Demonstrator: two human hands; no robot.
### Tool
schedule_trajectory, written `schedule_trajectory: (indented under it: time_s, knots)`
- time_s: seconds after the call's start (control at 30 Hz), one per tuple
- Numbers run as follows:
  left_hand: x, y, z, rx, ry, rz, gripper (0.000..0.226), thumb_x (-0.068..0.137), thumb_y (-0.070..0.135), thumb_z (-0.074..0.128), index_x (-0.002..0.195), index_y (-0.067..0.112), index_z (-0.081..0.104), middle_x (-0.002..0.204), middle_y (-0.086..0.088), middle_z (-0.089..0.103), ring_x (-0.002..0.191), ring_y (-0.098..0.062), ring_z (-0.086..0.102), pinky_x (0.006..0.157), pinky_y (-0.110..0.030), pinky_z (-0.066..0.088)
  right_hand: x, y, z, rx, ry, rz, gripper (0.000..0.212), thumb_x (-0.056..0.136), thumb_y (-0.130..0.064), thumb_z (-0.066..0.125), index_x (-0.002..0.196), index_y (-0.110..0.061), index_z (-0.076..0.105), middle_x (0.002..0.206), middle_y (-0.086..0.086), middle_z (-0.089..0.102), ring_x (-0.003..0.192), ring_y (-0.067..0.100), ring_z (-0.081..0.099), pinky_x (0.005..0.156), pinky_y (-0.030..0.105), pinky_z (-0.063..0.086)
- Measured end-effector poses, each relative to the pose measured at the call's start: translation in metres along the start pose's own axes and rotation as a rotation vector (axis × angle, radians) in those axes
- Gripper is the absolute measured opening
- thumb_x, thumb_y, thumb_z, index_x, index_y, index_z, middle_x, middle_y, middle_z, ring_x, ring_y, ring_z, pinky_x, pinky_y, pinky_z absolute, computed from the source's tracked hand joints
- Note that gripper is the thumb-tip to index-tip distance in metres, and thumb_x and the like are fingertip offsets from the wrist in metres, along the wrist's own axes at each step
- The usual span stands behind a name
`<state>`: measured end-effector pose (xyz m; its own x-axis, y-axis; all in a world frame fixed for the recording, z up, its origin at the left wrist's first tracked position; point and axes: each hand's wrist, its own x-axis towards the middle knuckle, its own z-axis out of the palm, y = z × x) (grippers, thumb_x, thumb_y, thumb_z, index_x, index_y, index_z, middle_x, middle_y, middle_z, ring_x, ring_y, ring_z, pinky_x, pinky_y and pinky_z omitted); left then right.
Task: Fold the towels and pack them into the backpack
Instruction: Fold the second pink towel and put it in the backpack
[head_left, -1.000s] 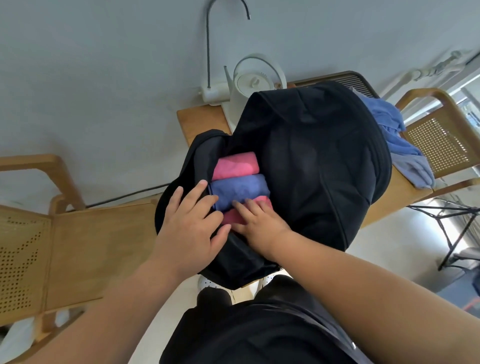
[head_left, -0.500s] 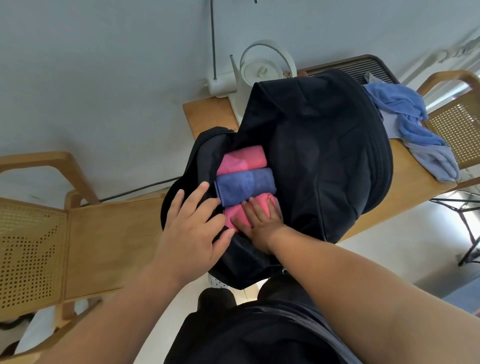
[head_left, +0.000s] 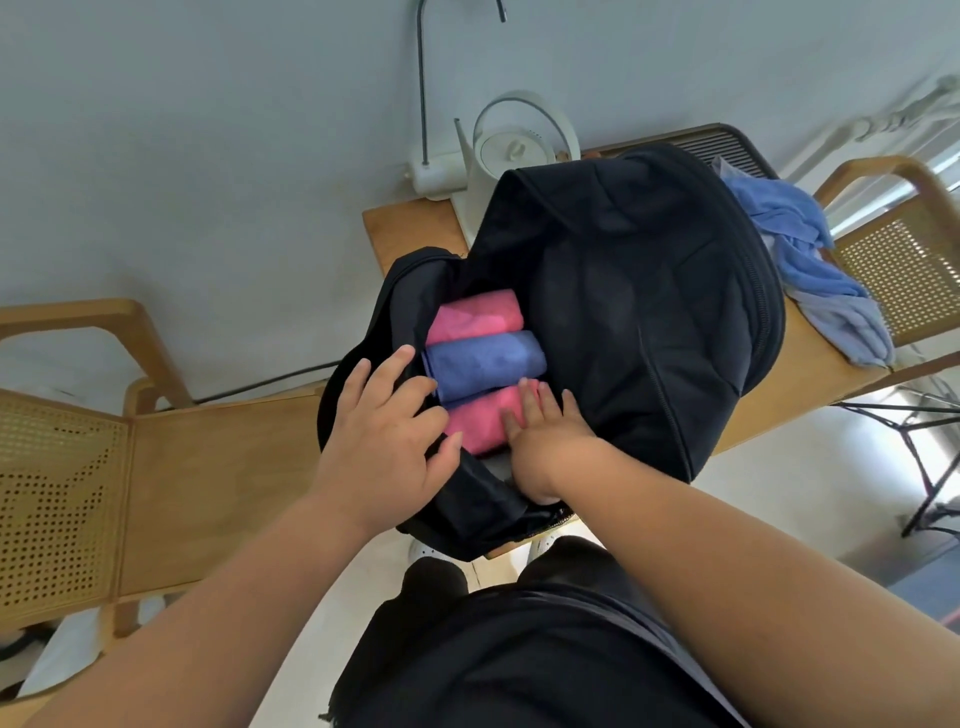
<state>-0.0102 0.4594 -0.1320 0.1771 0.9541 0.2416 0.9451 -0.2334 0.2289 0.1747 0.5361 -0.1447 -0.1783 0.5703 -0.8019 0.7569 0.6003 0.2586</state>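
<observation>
Towels are sitting rolled side by side inside the open black backpack on the wooden surface: far pink towel, blue towel, near pink towel. The right hand is pressing the near pink towel with straight fingers, while the left hand, fingers relaxed, is resting on the backpack's left rim.

The right hand has slid to the right end of the nearest pink towel. More of that towel now shows.
</observation>
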Motion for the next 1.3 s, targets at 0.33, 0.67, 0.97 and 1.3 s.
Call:
schedule_trajectory:
  time_s: [0.33, 0.67, 0.97, 1.3]
  knots:
    - [-0.003, 0.003, -0.003, 0.048, -0.035, -0.033, 0.037, 0.093, 0.043, 0.048, 0.085, 0.018, 0.074, 0.116, -0.004, 0.069, 0.139, -0.033, 0.043, 0.114, -0.058, 0.029, -0.002, -0.001, -0.008, 0.069, -0.141, -0.007, 0.092, 0.097, -0.019, 0.049, 0.158, -0.014, -0.019, 0.157, 0.020, -0.037, 0.150, 0.043, -0.020, 0.123, 0.057, -0.001]
    - [0.070, 0.044, -0.047, -0.172, 0.250, -0.168, 0.036, 0.100, 0.030, 0.042, 0.103, 0.010, 0.072, 0.111, -0.007, 0.071, 0.111, -0.031, 0.061, 0.102, -0.046, 0.042, -0.099, 0.048, -0.054, 0.018, 0.499, -0.154, 0.069, 0.103, -0.034, 0.028, 0.160, -0.006, 0.001, 0.167, 0.019, -0.010, 0.154, 0.035, -0.012, 0.123, 0.056, -0.001]
    - [0.157, 0.175, -0.083, -0.192, 0.419, -0.205, 0.038, 0.099, 0.036, 0.044, 0.119, 0.011, 0.065, 0.114, -0.005, 0.068, 0.108, -0.028, 0.058, 0.097, -0.046, 0.044, -0.160, 0.214, -0.021, 0.143, 1.082, -0.106, 0.067, 0.104, -0.048, 0.031, 0.161, -0.020, 0.010, 0.169, 0.011, -0.002, 0.154, 0.036, -0.009, 0.120, 0.065, -0.003]
    - [0.251, 0.346, -0.034, -0.067, 0.205, -0.163, 0.035, 0.095, 0.046, 0.051, 0.117, 0.021, 0.062, 0.118, 0.001, 0.062, 0.111, -0.023, 0.053, 0.095, -0.042, 0.042, -0.141, 0.401, 0.078, 0.290, 0.993, 0.016, 0.075, 0.099, -0.062, 0.035, 0.160, -0.033, 0.002, 0.169, 0.008, -0.010, 0.154, 0.035, -0.012, 0.120, 0.066, -0.001]
